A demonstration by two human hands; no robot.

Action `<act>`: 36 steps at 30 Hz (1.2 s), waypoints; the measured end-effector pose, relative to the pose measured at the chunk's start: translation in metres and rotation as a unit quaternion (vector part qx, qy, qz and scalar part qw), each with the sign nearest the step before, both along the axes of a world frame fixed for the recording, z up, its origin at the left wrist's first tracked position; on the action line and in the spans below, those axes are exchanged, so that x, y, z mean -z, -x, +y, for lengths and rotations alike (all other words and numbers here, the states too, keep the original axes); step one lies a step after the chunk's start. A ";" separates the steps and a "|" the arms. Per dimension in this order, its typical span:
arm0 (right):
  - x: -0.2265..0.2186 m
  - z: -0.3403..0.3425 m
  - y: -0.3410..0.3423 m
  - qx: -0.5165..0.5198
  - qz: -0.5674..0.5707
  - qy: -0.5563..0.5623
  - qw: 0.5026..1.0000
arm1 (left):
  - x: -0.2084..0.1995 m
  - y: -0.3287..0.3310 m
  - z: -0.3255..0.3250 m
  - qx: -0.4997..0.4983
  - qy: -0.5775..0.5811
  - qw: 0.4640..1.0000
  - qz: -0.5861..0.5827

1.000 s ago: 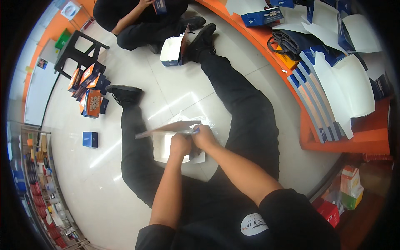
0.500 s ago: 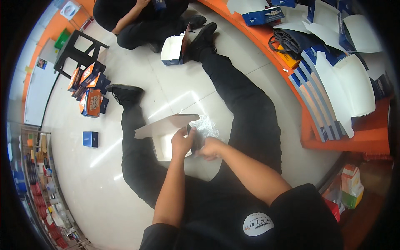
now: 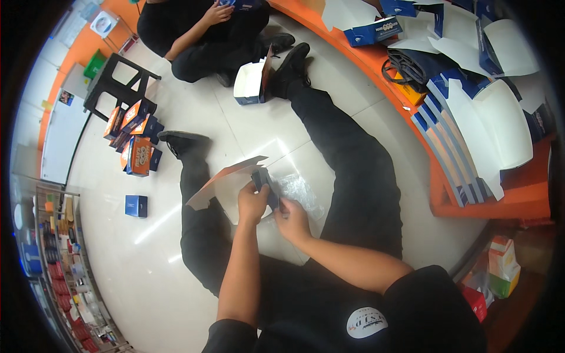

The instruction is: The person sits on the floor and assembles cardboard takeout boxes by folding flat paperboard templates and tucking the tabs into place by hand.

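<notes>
A carton box with a white inside and a raised lid stands on the floor between my legs. My left hand is closed at its right side, with a narrow dark flap sticking up by the fingers. My right hand pinches the dark blue side of this box near its lower right corner. Part of the box lies hidden behind my left hand and forearm. Crumpled clear plastic lies on the floor just beyond my right hand.
Another person sits opposite, holding a blue item, with an open box near their feet. Small orange and blue boxes are piled by a black stool; one blue box stands alone. Flat cartons cover an orange shelf at right.
My right hand has turned and moved slightly, its fingers now pinching at the box's side. The dark flap now stands up by my left fingers, and the lid is tilted differently.
</notes>
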State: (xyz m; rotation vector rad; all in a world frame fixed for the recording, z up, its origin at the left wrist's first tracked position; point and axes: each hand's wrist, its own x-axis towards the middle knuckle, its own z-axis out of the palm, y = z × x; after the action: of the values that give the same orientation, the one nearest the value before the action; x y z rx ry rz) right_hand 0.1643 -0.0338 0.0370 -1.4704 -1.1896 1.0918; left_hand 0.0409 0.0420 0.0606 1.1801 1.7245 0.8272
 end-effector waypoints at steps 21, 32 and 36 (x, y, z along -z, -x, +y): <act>0.047 0.024 -0.026 -0.061 -0.113 -0.021 0.992 | 0.043 0.001 0.011 0.043 0.060 0.997 -0.015; -0.036 0.055 -0.032 -0.162 0.324 0.081 0.929 | -0.066 0.007 0.003 0.017 0.004 0.996 -0.093; -0.051 0.058 -0.040 -0.143 0.369 0.119 0.911 | -0.085 0.013 -0.010 -0.025 -0.061 0.996 -0.067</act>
State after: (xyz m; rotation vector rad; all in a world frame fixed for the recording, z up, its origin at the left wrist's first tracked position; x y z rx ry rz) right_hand 0.2039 0.0246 0.0877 -0.8988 -0.7454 1.8384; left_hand 0.0281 0.0316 0.1453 1.1395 1.6178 1.0313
